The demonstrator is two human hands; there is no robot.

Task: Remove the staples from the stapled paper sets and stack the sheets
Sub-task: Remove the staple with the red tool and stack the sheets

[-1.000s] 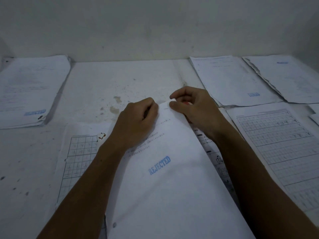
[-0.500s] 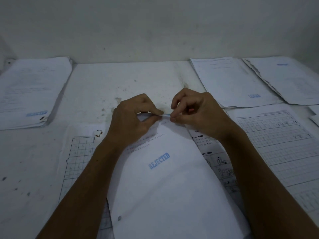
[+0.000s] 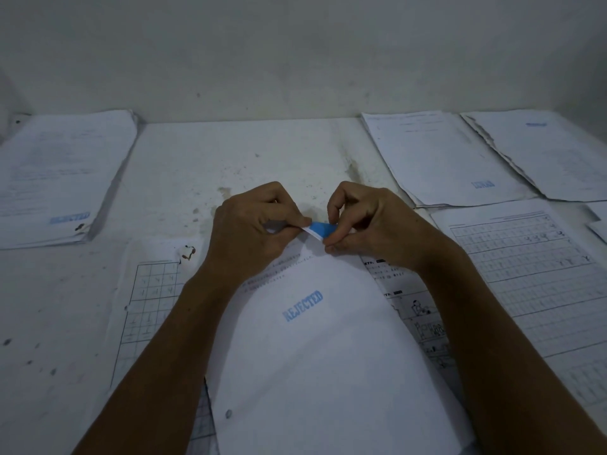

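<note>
A white, stained table stands against a pale wall, and paper lies across most of it. No container is here; the sheets lie in loose piles. A thick stack stamped "REJECTED" sits at the far left. Two more stacks sit at the far right, the outer one cut off by the frame edge. A ruled worksheet lies at the right, and a grid sheet at the left, with rusty specks near its top corner.

In the middle, nearest the person, lies the stapled paper set, also stamped "REJECTED" in blue. Its long axis runs from the person toward the wall, leaning slightly left at the far end, and its near end is cut off by the frame. It covers part of an illustrated sheet.

The left hand pinches the set's far corner between thumb and curled fingers. The right hand pinches a small blue-and-white folded tip of that corner. Any staple there is too small to make out.
</note>
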